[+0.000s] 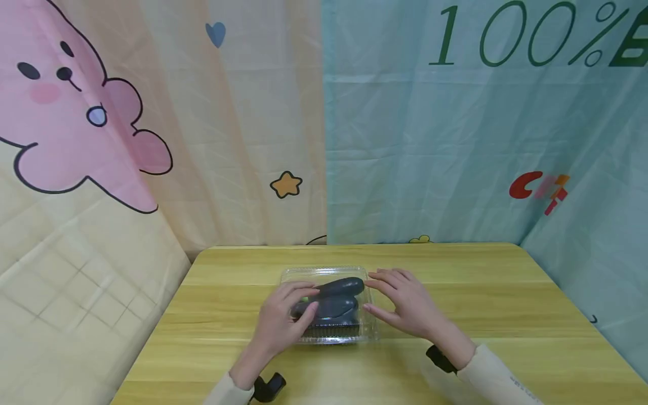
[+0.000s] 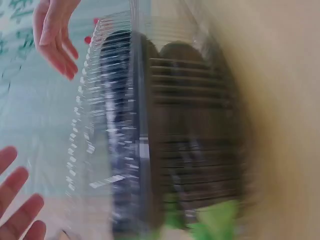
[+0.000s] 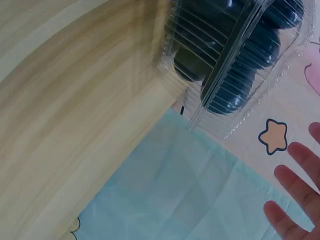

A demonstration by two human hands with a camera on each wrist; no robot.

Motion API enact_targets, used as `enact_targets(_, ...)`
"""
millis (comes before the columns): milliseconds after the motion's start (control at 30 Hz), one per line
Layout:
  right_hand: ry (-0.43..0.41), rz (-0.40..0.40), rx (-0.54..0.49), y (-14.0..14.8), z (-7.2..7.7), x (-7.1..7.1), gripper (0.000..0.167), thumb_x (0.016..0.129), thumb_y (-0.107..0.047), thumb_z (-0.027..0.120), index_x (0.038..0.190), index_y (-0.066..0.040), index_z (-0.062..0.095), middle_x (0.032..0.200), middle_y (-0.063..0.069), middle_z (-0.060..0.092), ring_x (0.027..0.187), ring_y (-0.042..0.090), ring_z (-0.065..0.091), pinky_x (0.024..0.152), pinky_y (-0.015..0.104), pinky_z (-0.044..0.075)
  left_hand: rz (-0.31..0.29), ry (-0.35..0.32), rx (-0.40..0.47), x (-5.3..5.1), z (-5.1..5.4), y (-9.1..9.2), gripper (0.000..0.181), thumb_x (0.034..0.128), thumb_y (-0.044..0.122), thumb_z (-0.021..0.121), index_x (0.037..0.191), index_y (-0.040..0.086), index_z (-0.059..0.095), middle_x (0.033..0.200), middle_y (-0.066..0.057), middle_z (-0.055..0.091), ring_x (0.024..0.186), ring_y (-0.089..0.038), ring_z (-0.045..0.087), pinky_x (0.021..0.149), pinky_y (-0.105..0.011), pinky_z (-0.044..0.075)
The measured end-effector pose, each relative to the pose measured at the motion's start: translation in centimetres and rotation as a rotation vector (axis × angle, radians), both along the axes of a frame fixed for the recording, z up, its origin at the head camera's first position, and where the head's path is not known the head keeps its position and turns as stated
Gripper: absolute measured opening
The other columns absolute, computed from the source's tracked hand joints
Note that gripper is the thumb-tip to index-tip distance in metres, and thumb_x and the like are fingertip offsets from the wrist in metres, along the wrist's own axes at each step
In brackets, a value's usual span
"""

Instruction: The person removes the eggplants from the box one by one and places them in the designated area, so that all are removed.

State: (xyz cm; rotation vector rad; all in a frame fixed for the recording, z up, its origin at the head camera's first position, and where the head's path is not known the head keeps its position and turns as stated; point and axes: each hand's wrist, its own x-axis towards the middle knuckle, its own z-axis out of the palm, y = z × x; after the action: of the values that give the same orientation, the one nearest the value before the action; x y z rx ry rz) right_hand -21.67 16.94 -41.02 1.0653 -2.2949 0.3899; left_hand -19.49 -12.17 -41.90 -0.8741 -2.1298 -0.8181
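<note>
A clear plastic box with ribbed walls stands on the table. Several dark purple eggplants lie side by side inside it, and green stem ends show in the left wrist view. Over the box's left part hovers my left hand, its thumb and fingers spread above the eggplants; whether they touch the box I cannot tell. My right hand is beside the box's right edge, fingers loosely extended and holding nothing. In the right wrist view the right fingers appear apart from the box.
The box sits on a light wooden table with rounded far corners. Behind it hangs a printed curtain, cream on the left and blue on the right. Dark wrist-worn devices sit at both wrists.
</note>
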Motion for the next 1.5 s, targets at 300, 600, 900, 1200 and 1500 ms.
enact_targets(300, 0.116, 0.169, -0.114, -1.5, -1.1, -0.4, 0.024, 0.091, -0.033, 0.063, 0.097, -0.011, 0.071, 0.101, 0.003, 0.067, 0.096, 0.019, 0.060, 0.084, 0.039, 0.047, 0.258, -0.326, 0.409, 2.3, -4.2, -3.1, 0.041, 0.0855, 0.004, 0.067, 0.125, 0.002, 0.056, 0.125, -0.010, 0.055, 0.115, -0.022, 0.047, 0.091, -0.043, 0.040)
enact_targets(600, 0.092, 0.222, -0.100, -3.9, -0.9, -0.1, 0.015, 0.091, -0.028, 0.064, 0.090, -0.016, 0.072, 0.099, 0.002, 0.067, 0.093, 0.016, 0.061, 0.083, 0.036, 0.049, 0.372, -0.647, 0.599, 3.7, -7.0, -3.2, 0.036, 0.1010, 0.018, 0.045, 0.127, -0.006, 0.047, 0.120, -0.020, 0.052, 0.108, -0.031, 0.049, 0.089, -0.038, 0.041)
enact_targets(900, 0.030, 0.221, -0.039, -7.9, -1.6, 1.1, 0.010, 0.086, -0.024, 0.069, 0.090, -0.016, 0.073, 0.099, 0.003, 0.068, 0.089, 0.013, 0.064, 0.076, 0.030, 0.053, 0.385, -0.846, 0.583, 4.0, -7.7, -3.2, 0.041, 0.1021, 0.031, 0.042, 0.082, -0.001, 0.058, 0.067, -0.004, 0.050, 0.060, -0.013, 0.046, 0.056, -0.025, 0.040)
enact_targets(1200, 0.058, 0.248, 0.008, -11.1, -2.4, 1.4, 0.015, 0.082, -0.028, 0.074, 0.093, -0.017, 0.072, 0.103, 0.002, 0.068, 0.094, 0.013, 0.064, 0.082, 0.028, 0.051, 0.155, -0.971, 0.818, 3.7, -8.1, -3.2, 0.048, 0.1040, 0.026, 0.036, 0.084, -0.011, 0.059, 0.071, -0.009, 0.056, 0.056, -0.011, 0.052, 0.048, -0.021, 0.045)
enact_targets(1500, 0.106, 0.256, -0.008, -12.8, -3.7, 1.2, 0.013, 0.079, -0.029, 0.076, 0.090, -0.023, 0.071, 0.104, -0.004, 0.067, 0.096, 0.010, 0.062, 0.078, 0.024, 0.049, 0.080, -0.959, 0.849, 3.6, -8.6, -3.3, 0.049, 0.1038, 0.028, 0.036, 0.081, -0.013, 0.053, 0.069, -0.007, 0.053, 0.054, -0.010, 0.048, 0.046, -0.020, 0.043)
